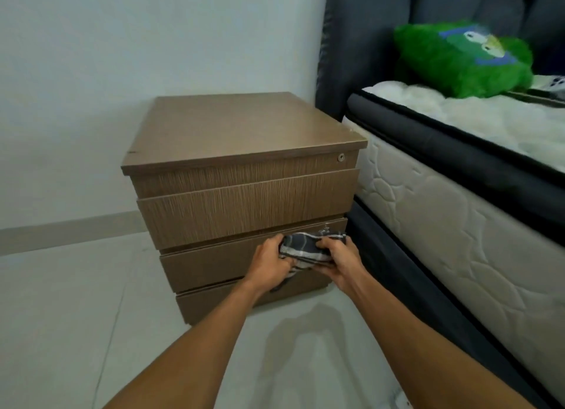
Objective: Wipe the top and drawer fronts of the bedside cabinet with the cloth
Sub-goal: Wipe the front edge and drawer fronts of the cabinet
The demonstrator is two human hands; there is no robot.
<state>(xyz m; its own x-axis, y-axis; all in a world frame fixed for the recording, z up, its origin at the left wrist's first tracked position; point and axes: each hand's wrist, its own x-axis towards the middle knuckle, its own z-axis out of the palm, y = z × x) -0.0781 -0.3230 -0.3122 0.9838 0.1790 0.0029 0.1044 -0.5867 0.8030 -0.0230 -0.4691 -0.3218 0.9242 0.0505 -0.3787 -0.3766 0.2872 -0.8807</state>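
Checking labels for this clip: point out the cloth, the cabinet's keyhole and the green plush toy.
cloth (305,250), head view, checked middle
keyhole (341,157), head view, metal face
green plush toy (443,67), head view, body

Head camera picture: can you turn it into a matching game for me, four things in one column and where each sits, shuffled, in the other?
Things:
1 cloth
2 green plush toy
3 keyhole
4 bedside cabinet

Places:
A on the mattress
B near the cabinet's top right front corner
C standing on the floor
D gripped by left hand and right hand

Pairs: 1-D, 2-A, 3-B, 4-C
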